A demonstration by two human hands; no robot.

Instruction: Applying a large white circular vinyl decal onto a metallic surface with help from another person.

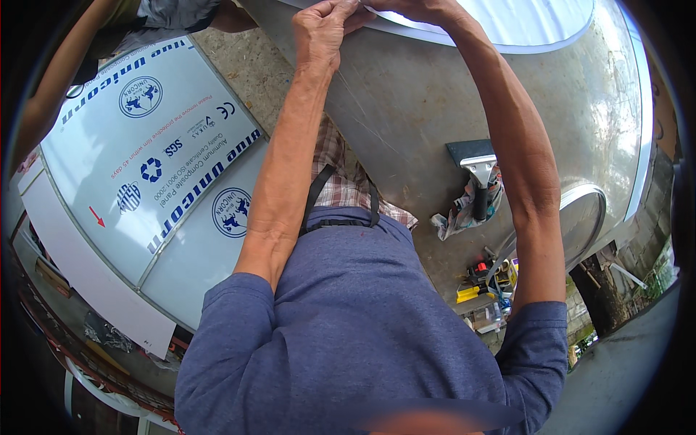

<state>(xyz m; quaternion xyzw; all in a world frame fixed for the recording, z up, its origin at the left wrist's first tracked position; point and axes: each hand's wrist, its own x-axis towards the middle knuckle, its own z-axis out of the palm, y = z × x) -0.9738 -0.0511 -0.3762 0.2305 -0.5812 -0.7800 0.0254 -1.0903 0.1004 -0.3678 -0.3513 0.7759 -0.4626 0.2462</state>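
Lower edge: a blurred patch, too smeared to name, in front of a blue T-shirt.
Tabletop edge: the grey metal tabletop has its near side running slantwise along the person's front; bare surface lies between the forearms, down to the squeegee.
White sheet: round-edged, on the tabletop's upper part, beside the right forearm; the white sheet is cut off above.
Beside the right forearm: the squeegee touches a patterned cloth; lower down, yellow-handled tools sit near a curved clear strip.
Left side: printed composite panels, with a co-worker's arm above, cut by the dark rim.
Hard to read: thin pale lines on the tabletop, thread or scratches; the forearm covers part of the strip.
Left hand: left hand has fingers curled, thumb and forefinger close together at the upper edge; what they grip, cannot tell.
Right hand: right hand is bent inward, fingertips near the left's, by the sheet's rim; partly cut off, opening and hold unclear.
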